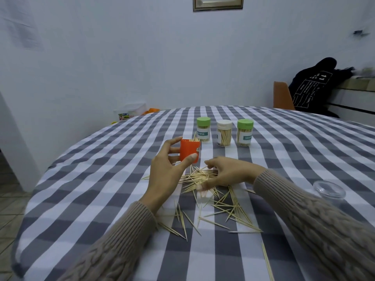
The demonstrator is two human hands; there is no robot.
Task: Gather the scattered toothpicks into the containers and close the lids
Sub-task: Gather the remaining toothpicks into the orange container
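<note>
orange container [189, 152] gripped by left hand [166, 169] above table [81, 189]; scattered toothpicks [223, 203] are pinched from the pile by right hand [225, 172].

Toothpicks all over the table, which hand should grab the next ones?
Probably the right hand: it rests on the toothpick pile, fingers curled around some. The left hand holds the orange container.

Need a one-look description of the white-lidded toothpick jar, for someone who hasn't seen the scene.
On the checked tablecloth, three upright clear jars stand in a row at the far side, beyond the scattered toothpicks. Take the middle jar. Its lid is white, while the left jar and the right jar have green lids.
</note>
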